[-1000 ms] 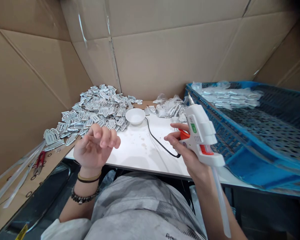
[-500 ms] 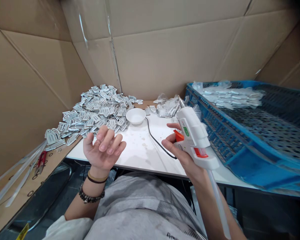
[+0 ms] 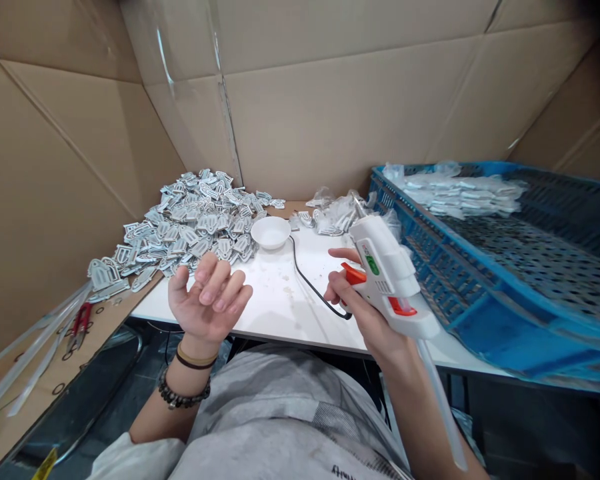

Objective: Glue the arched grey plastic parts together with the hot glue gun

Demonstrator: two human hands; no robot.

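Observation:
My right hand (image 3: 365,313) grips a white glue gun (image 3: 387,273) with an orange trigger, its nozzle pointing up and away over the white table (image 3: 280,307). A clear glue stick (image 3: 443,407) sticks out of the gun's back toward me. A black cord (image 3: 313,283) runs from the gun across the table. My left hand (image 3: 207,300) hovers palm up above the table's near left edge, fingers apart, holding nothing. A big heap of grey-white flat pieces (image 3: 190,220) lies beyond it.
A small white bowl (image 3: 271,232) stands mid-table. More pieces in clear bags (image 3: 337,213) lie behind the gun. A blue crate (image 3: 505,267) with bagged pieces fills the right. Red snips (image 3: 80,323) lie on cardboard at left. Cardboard walls enclose the table.
My left hand has uncurled from a loose fist to open fingers and shifted slightly right. The glue gun in my right hand has moved left and a little lower.

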